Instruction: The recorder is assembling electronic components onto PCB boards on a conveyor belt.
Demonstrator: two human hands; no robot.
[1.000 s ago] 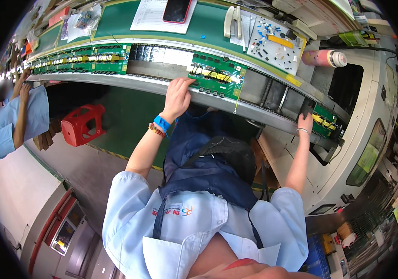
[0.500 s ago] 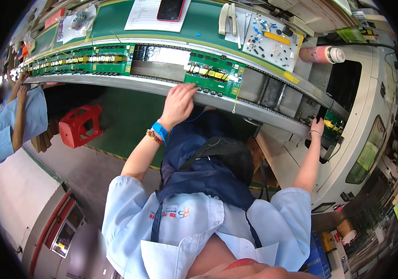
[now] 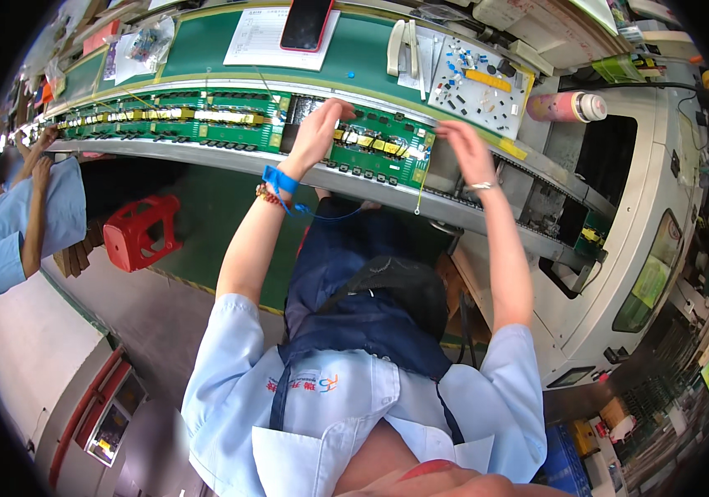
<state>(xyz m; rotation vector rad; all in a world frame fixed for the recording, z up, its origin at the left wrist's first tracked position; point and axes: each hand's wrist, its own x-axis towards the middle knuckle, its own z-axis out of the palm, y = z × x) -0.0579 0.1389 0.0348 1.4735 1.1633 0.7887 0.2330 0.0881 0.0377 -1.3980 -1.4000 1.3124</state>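
A green circuit board (image 3: 375,164) with yellow parts down its middle lies across the rails of a conveyor. At its left end, my left hand (image 3: 320,132) reaches over the board's edge with fingers outstretched. My right hand (image 3: 467,151) hovers by the board's right end, fingers extended and holding nothing. I cannot tell whether either hand touches the board. A thin yellow-green wire (image 3: 422,186) with a ring end hangs from the board over the front rail. More such boards (image 3: 238,132) stand in a row on the conveyor to the left.
The conveyor's front rail (image 3: 454,204) runs right into a pale machine (image 3: 619,298), where another board (image 3: 591,235) sits. Behind are a tray of small components (image 3: 487,103), a pink bottle (image 3: 566,107), paper and a phone (image 3: 306,25). A red stool (image 3: 141,232) and a co-worker (image 3: 31,211) are at left.
My right hand has come from the machine's entrance to the board's right end. My left hand has moved up over the board's left edge. The boards at left have advanced rightward.
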